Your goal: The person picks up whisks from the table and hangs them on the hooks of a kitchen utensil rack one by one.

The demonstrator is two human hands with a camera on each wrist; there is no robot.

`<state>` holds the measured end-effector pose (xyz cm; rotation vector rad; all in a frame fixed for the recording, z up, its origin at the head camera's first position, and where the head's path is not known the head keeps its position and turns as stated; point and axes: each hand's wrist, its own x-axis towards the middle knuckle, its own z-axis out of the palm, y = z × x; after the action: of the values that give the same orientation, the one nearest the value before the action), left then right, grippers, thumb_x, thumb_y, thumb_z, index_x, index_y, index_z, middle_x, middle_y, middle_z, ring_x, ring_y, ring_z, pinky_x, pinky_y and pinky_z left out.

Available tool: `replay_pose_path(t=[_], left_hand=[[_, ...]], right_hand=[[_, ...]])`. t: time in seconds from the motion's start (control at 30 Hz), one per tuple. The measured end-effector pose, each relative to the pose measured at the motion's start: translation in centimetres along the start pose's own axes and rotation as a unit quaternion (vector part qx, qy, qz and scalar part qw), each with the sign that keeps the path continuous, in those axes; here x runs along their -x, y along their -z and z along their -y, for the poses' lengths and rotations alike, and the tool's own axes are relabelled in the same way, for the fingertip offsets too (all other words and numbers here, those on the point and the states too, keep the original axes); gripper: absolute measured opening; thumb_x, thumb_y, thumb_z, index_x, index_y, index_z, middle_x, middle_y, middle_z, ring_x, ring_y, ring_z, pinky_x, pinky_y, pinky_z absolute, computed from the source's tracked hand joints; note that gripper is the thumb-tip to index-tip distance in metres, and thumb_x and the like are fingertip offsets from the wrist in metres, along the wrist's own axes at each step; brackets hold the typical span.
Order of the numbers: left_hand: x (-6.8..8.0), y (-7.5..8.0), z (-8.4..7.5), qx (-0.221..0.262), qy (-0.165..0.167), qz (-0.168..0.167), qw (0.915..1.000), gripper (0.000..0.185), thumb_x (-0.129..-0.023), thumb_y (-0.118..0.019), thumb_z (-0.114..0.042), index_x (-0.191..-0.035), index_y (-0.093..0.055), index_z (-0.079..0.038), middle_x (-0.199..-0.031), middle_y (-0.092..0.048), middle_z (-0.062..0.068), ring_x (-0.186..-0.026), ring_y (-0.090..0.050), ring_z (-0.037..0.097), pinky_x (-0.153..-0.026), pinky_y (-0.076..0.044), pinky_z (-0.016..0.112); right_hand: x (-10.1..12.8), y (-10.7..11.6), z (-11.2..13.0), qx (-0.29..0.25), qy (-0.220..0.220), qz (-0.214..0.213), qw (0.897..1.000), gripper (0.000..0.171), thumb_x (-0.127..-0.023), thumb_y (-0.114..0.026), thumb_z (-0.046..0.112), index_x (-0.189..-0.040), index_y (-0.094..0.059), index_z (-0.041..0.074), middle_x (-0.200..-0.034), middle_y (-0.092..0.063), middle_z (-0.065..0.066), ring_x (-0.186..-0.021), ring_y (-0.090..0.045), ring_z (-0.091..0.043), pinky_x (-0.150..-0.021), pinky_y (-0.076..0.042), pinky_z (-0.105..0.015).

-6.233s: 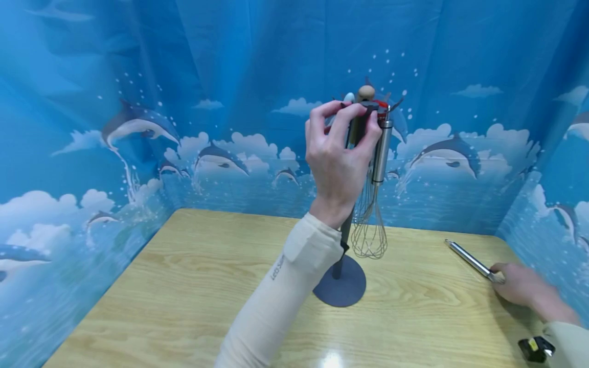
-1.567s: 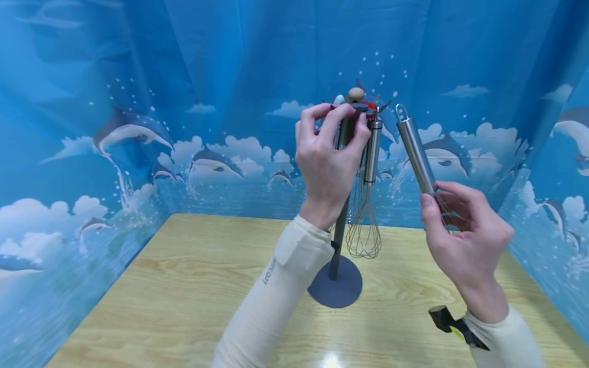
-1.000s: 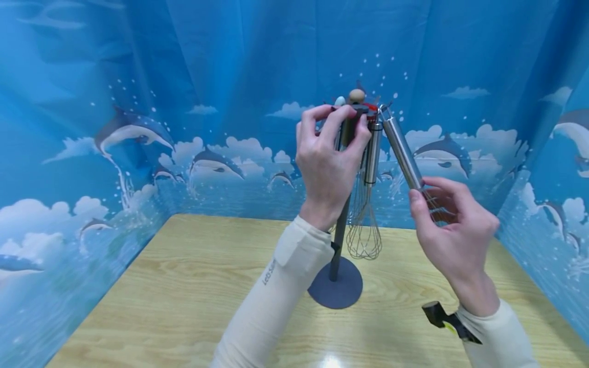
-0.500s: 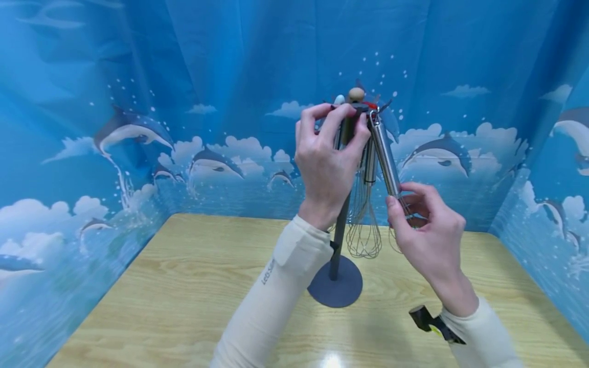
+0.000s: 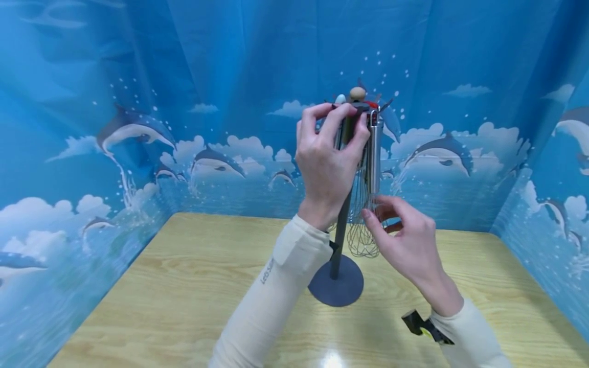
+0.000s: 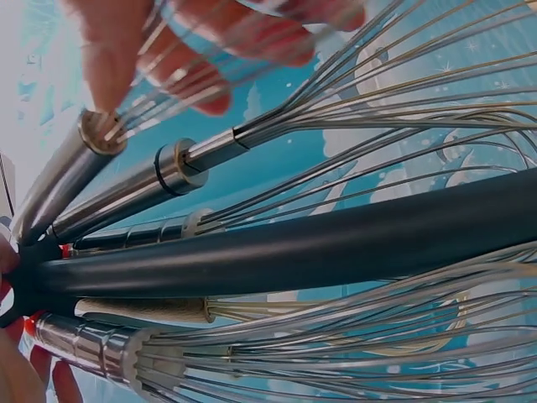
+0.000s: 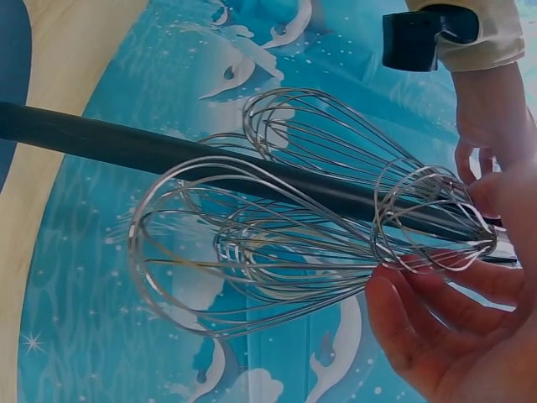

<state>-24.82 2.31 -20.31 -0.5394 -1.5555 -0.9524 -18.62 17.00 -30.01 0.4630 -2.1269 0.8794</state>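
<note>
In the head view my left hand (image 5: pixel 329 161) grips the top of a dark utensil stand (image 5: pixel 337 286), its fingertips on the rack at the head. With thumb and fingers, my right hand (image 5: pixel 407 240) pinches a steel-handled whisk (image 5: pixel 375 158) where the wires leave the handle. That whisk stands almost upright, its loop end right at the stand's head. In the left wrist view its handle (image 6: pixel 63 189) slants to the rack, beside several hanging whisks (image 6: pixel 138 189). The right wrist view has its small wire head (image 7: pixel 419 214) near my fingers, larger wire balloons (image 7: pixel 243 252) behind.
The stand's round base rests on a wood-grain table (image 5: pixel 207 286). Beyond the table's back edge hangs a blue curtain (image 5: pixel 253 76) printed with dolphins. A wooden knob-like end (image 5: pixel 357 93) and a red part show above the rack.
My right hand has lifted the whisk from the table's right side, then moved left to the stand, bringing the handle from tilted to nearly upright. My left hand has kept its grip on the stand.
</note>
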Motion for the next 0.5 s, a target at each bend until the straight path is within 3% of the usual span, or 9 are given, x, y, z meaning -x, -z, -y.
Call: replay_pose_path(t=[0.23, 0.5], left_hand=[[0.4, 0.3, 0.4, 0.023, 0.000, 0.018, 0.9996, 0.025, -0.098, -0.069, -0.022, -0.115, -0.074, -0.004, -0.122, -0.063, 0.016, -0.115, -0.058, 0.026, -0.093, -0.050, 0.021], [1.5, 1.6, 1.1, 0.136, 0.001, 0.037, 0.9900, 0.033, -0.098, -0.065, -0.012, -0.128, -0.069, 0.000, -0.136, -0.058, 0.023, -0.128, -0.059, 0.027, -0.099, -0.053, 0.022]], right_hand=[[0.2, -0.4, -0.4, 0.007, 0.003, 0.020, 1.000, 0.027, -0.088, -0.079, 0.016, -0.112, -0.073, 0.005, -0.088, -0.073, -0.006, -0.074, -0.070, -0.018, -0.057, -0.051, -0.010], [1.0, -0.1, -0.6, 0.011, -0.006, 0.023, 1.000, 0.028, -0.088, -0.080, 0.018, -0.112, -0.075, 0.006, -0.091, -0.072, -0.007, -0.076, -0.069, -0.018, -0.058, -0.051, -0.010]])
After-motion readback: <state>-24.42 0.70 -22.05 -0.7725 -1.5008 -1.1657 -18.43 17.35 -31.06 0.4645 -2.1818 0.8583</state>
